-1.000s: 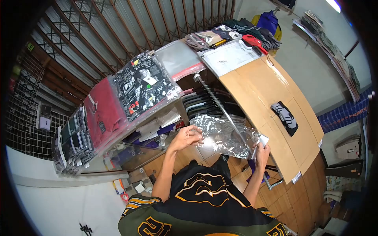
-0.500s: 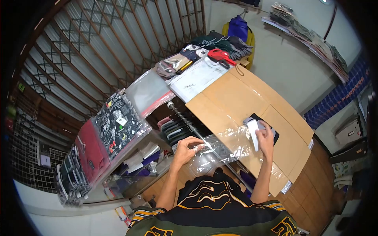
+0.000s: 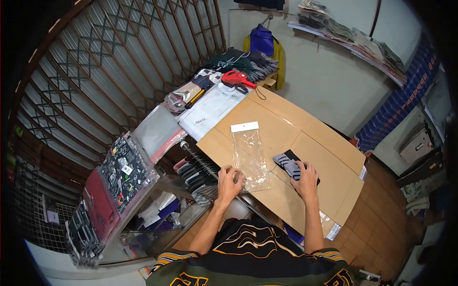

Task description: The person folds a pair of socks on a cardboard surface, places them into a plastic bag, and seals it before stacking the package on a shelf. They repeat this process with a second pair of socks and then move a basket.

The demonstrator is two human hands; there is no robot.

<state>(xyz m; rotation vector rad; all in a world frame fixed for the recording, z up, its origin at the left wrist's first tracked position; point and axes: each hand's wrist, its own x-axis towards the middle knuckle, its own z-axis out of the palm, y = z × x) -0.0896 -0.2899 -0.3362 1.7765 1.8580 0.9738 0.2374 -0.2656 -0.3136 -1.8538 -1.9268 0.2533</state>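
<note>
A clear plastic bag with a white header strip lies on the brown cardboard surface. At the bag's lower left edge is my left hand, its fingers bent and pinching that edge. To the right, a folded black and grey striped textile item rests on the cardboard. My right hand closes on the near end of this item, thumb and fingers round it.
A red tool with a black handle lies at the back beside white packets. Packed garments are stacked at the left. A metal rail with hanging clothes runs beside the cardboard's left edge.
The bag has gone from being held up between both hands to lying flat, header away from me. My right hand has left the white header and come down to the folded item. The view has shifted.
</note>
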